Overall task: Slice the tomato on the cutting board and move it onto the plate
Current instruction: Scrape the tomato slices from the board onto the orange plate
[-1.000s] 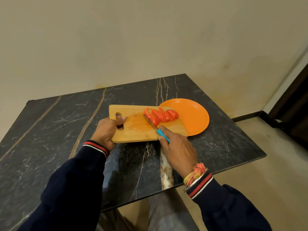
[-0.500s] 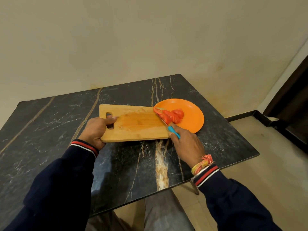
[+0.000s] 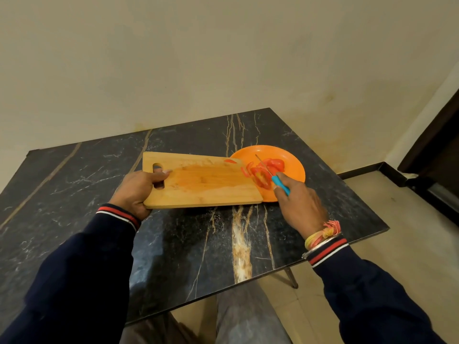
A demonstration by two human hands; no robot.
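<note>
On the dark marble table (image 3: 173, 244), toward its far right quarter, the wooden cutting board (image 3: 206, 182) lies with its right end overlapping the left rim of the orange plate (image 3: 293, 165). The left hand (image 3: 136, 192) is closed on the board's left end, a finger hooked through the handle slot. The right hand (image 3: 298, 204) is wrapped around the blue handle of a small knife (image 3: 269, 172), whose thin blade reaches out over the plate, across the tomato slices (image 3: 265, 172). Most slices sit heaped on the plate just past the board's right edge; one slice (image 3: 231, 161) lies at the board's far right corner, at the plate's rim. The board's surface shows a wet stain in the middle and is otherwise bare.

The plate's right rim lies near the table's right edge, with a narrow strip of marble beyond it before the drop to the floor (image 3: 397, 244). The left and near parts of the table give broad open room. The far edge meets the wall (image 3: 223, 58) close behind board and plate.
</note>
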